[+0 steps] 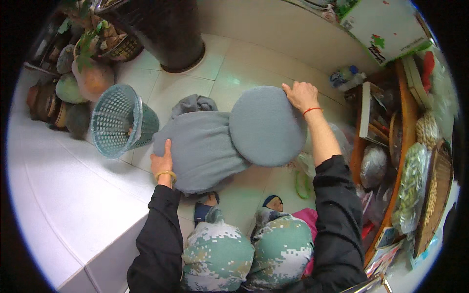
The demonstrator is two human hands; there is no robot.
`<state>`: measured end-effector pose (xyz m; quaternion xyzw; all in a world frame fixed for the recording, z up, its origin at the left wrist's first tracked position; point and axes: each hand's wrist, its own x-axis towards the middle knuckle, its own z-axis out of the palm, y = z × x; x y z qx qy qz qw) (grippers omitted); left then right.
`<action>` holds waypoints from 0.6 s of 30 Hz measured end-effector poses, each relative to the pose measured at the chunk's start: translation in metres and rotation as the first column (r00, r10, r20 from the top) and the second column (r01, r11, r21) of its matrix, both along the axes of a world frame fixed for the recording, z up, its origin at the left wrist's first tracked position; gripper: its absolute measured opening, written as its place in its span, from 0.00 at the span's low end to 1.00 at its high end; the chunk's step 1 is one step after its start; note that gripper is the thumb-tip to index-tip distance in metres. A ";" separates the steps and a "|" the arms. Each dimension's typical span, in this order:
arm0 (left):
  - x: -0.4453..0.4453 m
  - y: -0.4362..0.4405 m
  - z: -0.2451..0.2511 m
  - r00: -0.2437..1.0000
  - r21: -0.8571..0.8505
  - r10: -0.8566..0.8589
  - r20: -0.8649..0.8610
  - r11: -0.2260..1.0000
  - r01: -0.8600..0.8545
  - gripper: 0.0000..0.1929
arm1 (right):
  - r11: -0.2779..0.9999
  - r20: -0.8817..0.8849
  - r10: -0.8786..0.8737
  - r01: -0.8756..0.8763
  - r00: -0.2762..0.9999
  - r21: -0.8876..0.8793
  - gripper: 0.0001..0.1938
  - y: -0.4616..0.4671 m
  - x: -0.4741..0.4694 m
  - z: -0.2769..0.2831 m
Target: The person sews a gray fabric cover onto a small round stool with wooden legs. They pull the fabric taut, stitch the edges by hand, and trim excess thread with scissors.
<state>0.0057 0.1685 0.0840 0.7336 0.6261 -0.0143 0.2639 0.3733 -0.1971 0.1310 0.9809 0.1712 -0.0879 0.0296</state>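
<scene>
My left hand (163, 164) grips the left edge of a broad grey fabric-covered piece (201, 143), thumb lying on top and fingers mostly hidden beneath. The cloth on it is gathered in folds towards the right. A rounded grey fabric-covered pad (267, 126) overlaps its right end. My right hand (302, 96) holds the pad's upper right rim, the thumb resting near its edge. Beyond the broad piece, a bunched grey fabric part (194, 103) shows. Whether all these parts belong to one chair, I cannot tell.
A green plastic basket (121, 121) stands at the left, near pumpkins (91, 78). Behind is a tall dark container (172, 36). A white raised surface (73, 194) borders the left. Cluttered wooden shelving (401, 121) lines the right, with plastic bottles (346, 77) beside it on the tiled floor (245, 60).
</scene>
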 end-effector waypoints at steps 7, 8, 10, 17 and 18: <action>-0.001 -0.006 -0.012 0.990 0.060 0.140 0.025 0.988 -0.141 0.58 | 0.917 -0.341 0.058 0.085 0.938 0.389 0.39 0.077 0.020 -0.030; -0.001 -0.003 -0.016 0.989 0.073 0.130 0.066 0.988 -0.135 0.58 | 0.963 -0.293 0.074 0.008 0.953 0.268 0.40 0.085 0.017 -0.033; -0.004 0.002 -0.024 0.988 0.056 0.119 0.103 0.991 -0.125 0.58 | 0.950 -0.222 0.106 -0.033 0.969 0.310 0.42 0.092 0.010 -0.035; -0.008 0.017 -0.052 0.998 0.031 0.037 0.059 0.999 -0.039 0.59 | 0.768 -0.187 0.150 0.005 0.971 0.640 0.44 0.043 -0.005 -0.013; -0.006 0.018 -0.054 0.996 0.023 0.046 0.078 0.999 -0.047 0.59 | 0.733 -0.185 0.121 0.038 0.975 0.679 0.44 0.026 -0.003 -0.009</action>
